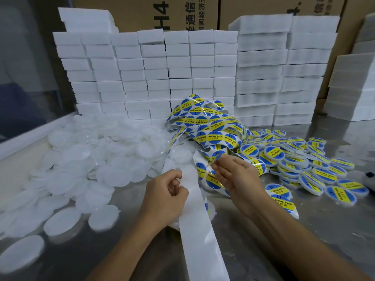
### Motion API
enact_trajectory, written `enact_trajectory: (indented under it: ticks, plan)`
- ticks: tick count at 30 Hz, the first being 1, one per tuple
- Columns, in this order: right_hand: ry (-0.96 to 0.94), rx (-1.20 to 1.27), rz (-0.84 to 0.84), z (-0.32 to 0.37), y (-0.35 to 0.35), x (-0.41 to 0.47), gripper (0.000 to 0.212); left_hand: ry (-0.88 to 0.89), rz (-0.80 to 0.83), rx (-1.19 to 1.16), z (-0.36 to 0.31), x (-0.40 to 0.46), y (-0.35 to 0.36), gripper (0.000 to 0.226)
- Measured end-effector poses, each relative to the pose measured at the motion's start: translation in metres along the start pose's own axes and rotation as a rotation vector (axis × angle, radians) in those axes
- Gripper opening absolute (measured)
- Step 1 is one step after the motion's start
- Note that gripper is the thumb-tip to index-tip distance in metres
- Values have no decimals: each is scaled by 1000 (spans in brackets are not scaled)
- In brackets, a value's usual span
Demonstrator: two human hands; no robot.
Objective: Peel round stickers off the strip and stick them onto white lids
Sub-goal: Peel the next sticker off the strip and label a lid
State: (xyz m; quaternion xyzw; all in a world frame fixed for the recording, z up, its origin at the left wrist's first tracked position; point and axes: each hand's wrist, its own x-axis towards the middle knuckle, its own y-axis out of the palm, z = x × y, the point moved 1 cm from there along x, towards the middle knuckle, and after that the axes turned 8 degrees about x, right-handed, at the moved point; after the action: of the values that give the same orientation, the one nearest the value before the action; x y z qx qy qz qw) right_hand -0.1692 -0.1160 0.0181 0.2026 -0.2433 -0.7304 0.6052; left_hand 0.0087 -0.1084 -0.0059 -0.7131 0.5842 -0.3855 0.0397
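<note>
Sticker strip [199, 203], thin, limp, glossy backing trailing from tangled pile mid-table: left hand [164, 196] grips its bare white end, right hand [233, 175] pinches one round sticker [218, 157] at its edge, likely the best hold; light, flimsy, prone to curling.

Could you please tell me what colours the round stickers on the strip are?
Blue with a yellow band across the middle, on the stickers; head view.

Left hand [164, 196] curled, right hand [236, 179] apparently pinching, forearms converging.
</note>
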Motion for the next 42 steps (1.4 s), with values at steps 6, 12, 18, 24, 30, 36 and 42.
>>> enact_trajectory:
  ticks: [6,12,18,24,30,36,42]
  plan:
    - [-29,29,140,-1,9,-9,8,24,-16,163,6,-1,0,33]
    - [35,-8,244,-12,14,-16,11,-98,59,-61,-5,0,-1,25]
    - [45,-86,265,-13,13,-15,25,-276,77,-458,-15,4,-13,23]
    - [46,-116,248,-18,10,-12,11,-288,66,-484,-17,3,-14,29]
    - [-54,-133,170,-21,10,-9,18,-234,96,-355,-11,1,-10,24]
    - [10,-88,288,-22,8,-7,12,-138,251,-91,-2,-4,-2,32]
    - [149,-68,362,-28,8,-8,11,18,228,36,4,-4,-2,43]
